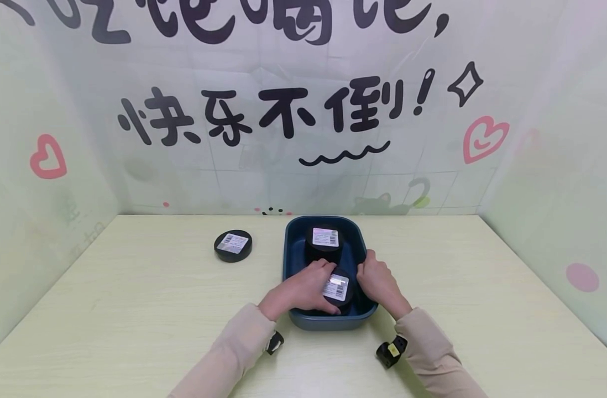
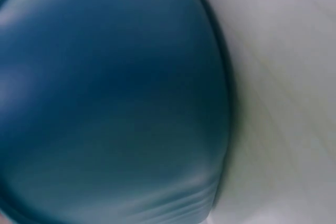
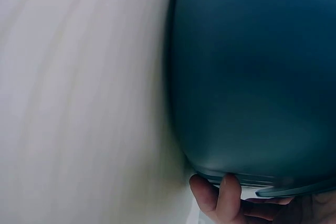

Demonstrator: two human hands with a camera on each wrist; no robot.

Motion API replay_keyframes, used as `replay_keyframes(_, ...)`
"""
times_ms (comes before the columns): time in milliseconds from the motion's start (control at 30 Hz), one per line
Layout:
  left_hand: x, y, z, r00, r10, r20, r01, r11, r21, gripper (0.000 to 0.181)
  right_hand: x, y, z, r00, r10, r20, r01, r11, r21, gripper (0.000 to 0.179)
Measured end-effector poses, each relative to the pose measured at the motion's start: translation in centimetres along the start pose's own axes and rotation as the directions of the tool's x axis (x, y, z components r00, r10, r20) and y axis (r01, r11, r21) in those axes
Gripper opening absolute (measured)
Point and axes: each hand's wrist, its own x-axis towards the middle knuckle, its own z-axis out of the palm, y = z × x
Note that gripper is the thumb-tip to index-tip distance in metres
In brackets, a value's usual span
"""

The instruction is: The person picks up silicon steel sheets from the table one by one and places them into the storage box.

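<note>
A dark blue rectangular bin (image 1: 333, 323) stands on the table, its outer wall filling much of both wrist views. My left hand (image 1: 303, 288) reaches over its left rim and grips a black round disc with a white label (image 1: 336, 287) inside the near half. Behind that, a taller black cylinder, perhaps stacked discs (image 1: 325, 239), sits in the far half with a label on top. On the right side, my right hand (image 1: 380, 281) holds the bin's rim; its curled fingers (image 3: 228, 198) show at the bin's edge in the right wrist view.
Another black disc with a white label (image 1: 233, 246) lies on the pale wooden table (image 1: 174, 298), left of the bin. Printed fabric walls (image 1: 263, 182) enclose the table at the back and both sides. Each wrist wears a small black camera mount.
</note>
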Motion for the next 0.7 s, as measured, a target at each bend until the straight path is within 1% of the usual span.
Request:
replay_keyframes(133, -0.10, 0.03, -0.01, 1.000, 0.022, 0.000, -0.022, 1.000, 0.016, 0.079, -0.01, 0.00, 0.03, 1.000, 0.001, 0.000, -0.001, 1.000, -0.003, 0.026)
replay_keyframes(200, -0.12, 0.04, 0.00, 1.000, 0.028, 0.010, -0.028, 0.999, 0.030, 0.080, -0.01, 0.00, 0.05, 1.000, -0.001, -0.001, 0.001, 1.000, -0.005, 0.026)
replay_keyframes(433, -0.13, 0.12, 0.01, 0.996, -0.031, 0.084, 0.031, 1.000, 0.008, 0.082, -0.01, 0.06, 0.10, 1.000, -0.002, -0.005, 0.002, 1.000, -0.009, 0.026)
replay_keyframes(700, -0.10, 0.11, 0.15, 0.997, -0.017, 0.080, 0.014, 0.999, 0.041, 0.080, -0.05, 0.02, 0.08, 1.000, -0.012, -0.016, 0.012, 1.000, -0.010, 0.025)
